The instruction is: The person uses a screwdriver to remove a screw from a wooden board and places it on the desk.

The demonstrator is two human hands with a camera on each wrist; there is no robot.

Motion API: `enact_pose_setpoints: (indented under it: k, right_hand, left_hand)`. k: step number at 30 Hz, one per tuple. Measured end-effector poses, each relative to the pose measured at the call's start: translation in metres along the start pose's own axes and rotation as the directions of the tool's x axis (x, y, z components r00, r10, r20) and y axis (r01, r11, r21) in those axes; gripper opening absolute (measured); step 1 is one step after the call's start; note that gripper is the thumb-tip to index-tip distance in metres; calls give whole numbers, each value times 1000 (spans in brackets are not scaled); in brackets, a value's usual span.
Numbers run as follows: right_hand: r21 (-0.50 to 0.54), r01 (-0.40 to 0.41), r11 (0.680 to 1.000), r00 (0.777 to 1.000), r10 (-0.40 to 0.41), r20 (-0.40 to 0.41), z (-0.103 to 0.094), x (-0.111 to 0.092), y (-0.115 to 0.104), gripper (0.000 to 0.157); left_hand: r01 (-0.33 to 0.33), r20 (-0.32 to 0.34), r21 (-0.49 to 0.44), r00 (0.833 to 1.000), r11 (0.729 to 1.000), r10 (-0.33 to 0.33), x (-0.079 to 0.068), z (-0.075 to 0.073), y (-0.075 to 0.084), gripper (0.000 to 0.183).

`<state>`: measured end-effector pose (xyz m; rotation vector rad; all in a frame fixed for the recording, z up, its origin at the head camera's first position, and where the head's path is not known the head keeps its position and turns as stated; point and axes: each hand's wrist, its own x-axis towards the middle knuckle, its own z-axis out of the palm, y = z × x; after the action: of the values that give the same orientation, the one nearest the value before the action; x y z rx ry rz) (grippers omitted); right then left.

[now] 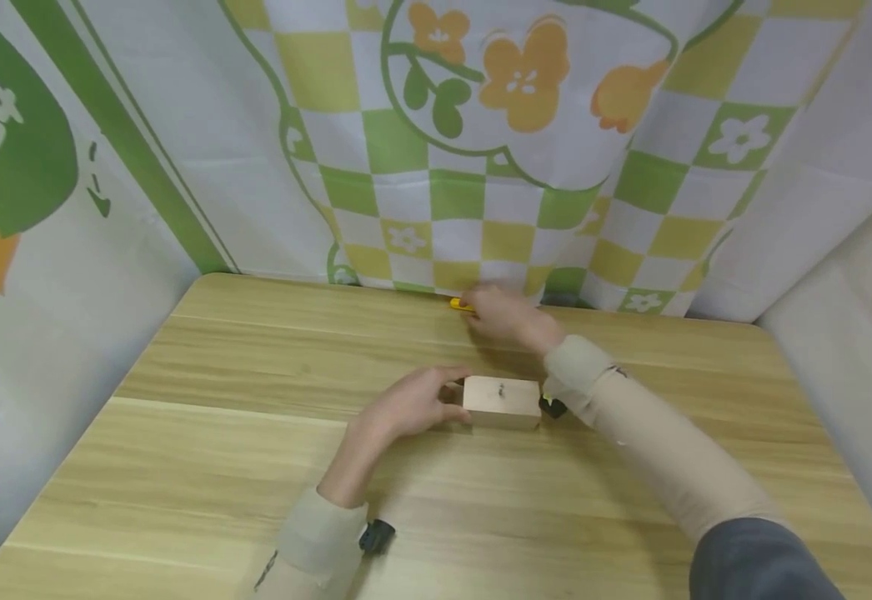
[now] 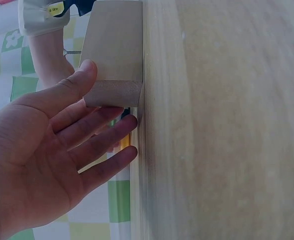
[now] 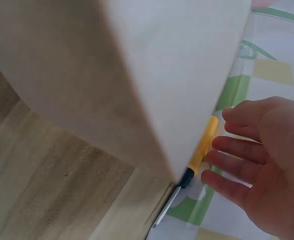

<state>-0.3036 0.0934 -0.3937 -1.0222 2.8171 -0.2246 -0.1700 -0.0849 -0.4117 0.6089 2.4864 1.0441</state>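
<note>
A pale wooden block (image 1: pixel 501 410) lies on the table, with a screw (image 2: pixel 73 52) standing up from its top. My left hand (image 1: pixel 409 404) holds the block's left end, thumb at the front and a finger at the back; in the left wrist view the other fingers spread past its end. At the table's far edge lies a screwdriver (image 3: pixel 202 147) with a yellow handle and dark collar. My right hand (image 1: pixel 507 315) reaches over it, and in the right wrist view its loose fingers (image 3: pixel 236 149) are right beside the handle.
The wood-grain table (image 1: pixel 203 467) ends at a hanging cloth (image 1: pixel 454 196) with green and yellow checks and orange flowers. White cloth (image 1: pixel 841 200) also hangs at the sides. Dark wrist cameras (image 1: pixel 378 537) sit on both sleeves; the right one is close to the block's right end.
</note>
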Motion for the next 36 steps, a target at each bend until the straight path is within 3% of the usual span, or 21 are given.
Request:
enact_pose_setpoints:
  k: [11,18,29,36]
  right_hand:
    - [20,-25,999,999,24,44,3,-6,4,36]
    - [-46,12,999,996,-8,88,8,-12,9,13]
    - [-92,19,996,999,-15,42,10,-19,10,10]
    - [14,18,1000,1000,-17,-24,-4,-31,8,19]
  left_hand:
    - [12,0,-31,1000,999,-12,-1,1,-1,68]
    - [7,2,-53,1000,999,-6,-2,0,-1,69]
    - [-8,4,-48,1000,999,8,-1,1,-2,68]
    - [3,-2,-59,1000,998,-3,0,0,-1,68]
